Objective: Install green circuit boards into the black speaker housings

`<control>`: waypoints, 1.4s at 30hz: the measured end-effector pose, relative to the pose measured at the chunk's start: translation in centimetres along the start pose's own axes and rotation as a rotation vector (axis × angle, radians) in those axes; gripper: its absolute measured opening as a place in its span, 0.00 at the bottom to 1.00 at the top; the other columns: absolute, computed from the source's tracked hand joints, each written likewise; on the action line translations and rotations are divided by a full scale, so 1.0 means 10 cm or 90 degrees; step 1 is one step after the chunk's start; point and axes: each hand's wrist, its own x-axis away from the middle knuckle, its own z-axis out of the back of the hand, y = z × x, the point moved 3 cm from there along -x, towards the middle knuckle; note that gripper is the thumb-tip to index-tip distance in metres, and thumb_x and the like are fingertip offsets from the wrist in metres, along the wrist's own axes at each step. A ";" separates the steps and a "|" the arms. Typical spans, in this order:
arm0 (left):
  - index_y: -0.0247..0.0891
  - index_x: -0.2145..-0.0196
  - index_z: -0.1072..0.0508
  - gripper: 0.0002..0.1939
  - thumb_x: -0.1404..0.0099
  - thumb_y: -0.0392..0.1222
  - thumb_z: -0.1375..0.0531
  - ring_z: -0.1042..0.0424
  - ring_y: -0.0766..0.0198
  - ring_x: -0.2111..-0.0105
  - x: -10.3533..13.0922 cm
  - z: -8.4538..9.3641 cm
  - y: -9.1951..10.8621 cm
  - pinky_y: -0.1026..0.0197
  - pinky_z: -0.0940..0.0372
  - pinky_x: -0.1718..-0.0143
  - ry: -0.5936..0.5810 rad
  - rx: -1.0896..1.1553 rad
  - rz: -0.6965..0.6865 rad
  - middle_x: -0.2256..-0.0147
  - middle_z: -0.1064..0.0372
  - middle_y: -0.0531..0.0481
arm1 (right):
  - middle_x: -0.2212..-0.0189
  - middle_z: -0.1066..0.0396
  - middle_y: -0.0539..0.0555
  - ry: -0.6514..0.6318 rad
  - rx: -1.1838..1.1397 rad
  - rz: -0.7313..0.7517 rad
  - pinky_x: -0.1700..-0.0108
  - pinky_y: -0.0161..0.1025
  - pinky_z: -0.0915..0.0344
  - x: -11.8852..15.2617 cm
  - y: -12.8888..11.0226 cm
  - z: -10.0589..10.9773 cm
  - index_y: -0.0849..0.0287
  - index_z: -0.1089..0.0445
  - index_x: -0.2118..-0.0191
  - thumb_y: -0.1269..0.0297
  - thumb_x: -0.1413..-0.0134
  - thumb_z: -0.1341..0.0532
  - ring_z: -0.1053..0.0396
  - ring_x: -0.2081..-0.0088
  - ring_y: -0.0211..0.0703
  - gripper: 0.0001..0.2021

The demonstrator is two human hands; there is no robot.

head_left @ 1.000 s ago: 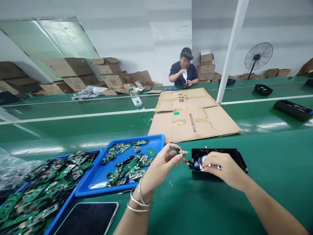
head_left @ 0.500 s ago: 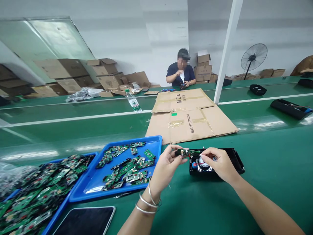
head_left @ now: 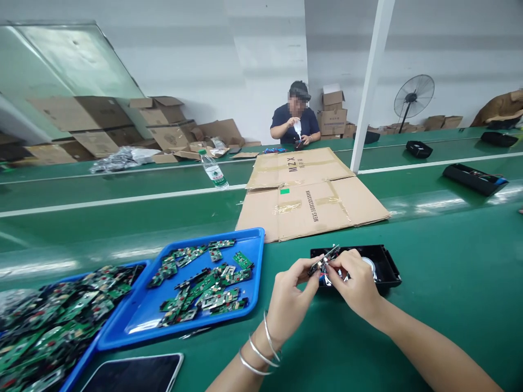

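Note:
My left hand (head_left: 295,288), with silver bangles at the wrist, pinches a small green circuit board (head_left: 330,253) by its near end. The board is tilted, its far end pointing up and right. The fingertips of my right hand (head_left: 354,277) are closed on a small white connector (head_left: 326,261) at the board; the wires from it are mostly hidden by the fingers. Just behind and beneath both hands lies an open black speaker housing (head_left: 388,267) with round silver speakers (head_left: 369,265) inside.
Left of my hands are a blue tray (head_left: 137,305) of circuit boards, another heaped tray, and a tablet (head_left: 134,374). Flat cardboard (head_left: 310,204) lies ahead, a water bottle (head_left: 214,170) beside it. Across the table sits a person (head_left: 295,122). More black housings (head_left: 474,179) are at right.
The board has turned from nearly level to tilted, far end up. My right hand has moved in against it and the two hands are closer together. The whole view has shifted slightly.

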 end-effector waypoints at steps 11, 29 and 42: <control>0.39 0.64 0.28 0.07 0.40 0.43 0.42 0.27 0.59 0.66 0.00 -0.01 0.02 0.60 0.30 0.63 0.017 -0.018 -0.008 0.66 0.26 0.49 | 0.81 0.39 0.48 0.012 -0.014 -0.011 0.69 0.37 0.45 0.00 -0.01 0.03 0.58 0.40 0.76 0.70 0.44 0.46 0.42 0.77 0.36 0.10; 0.39 0.62 0.28 0.07 0.39 0.37 0.43 0.29 0.57 0.56 -0.01 -0.02 0.03 0.57 0.33 0.54 -0.026 -0.036 -0.065 0.56 0.28 0.46 | 0.82 0.40 0.47 -0.018 -0.011 -0.040 0.70 0.35 0.45 -0.03 0.04 0.05 0.59 0.39 0.77 0.72 0.46 0.44 0.42 0.77 0.35 0.10; 0.36 0.71 0.33 0.06 0.44 0.40 0.39 0.28 0.61 0.66 -0.05 -0.13 -0.13 0.60 0.32 0.62 0.049 0.291 0.089 0.69 0.27 0.50 | 0.82 0.39 0.47 -0.017 -0.021 -0.052 0.72 0.33 0.46 -0.02 0.07 0.04 0.59 0.38 0.77 0.71 0.46 0.43 0.43 0.77 0.35 0.10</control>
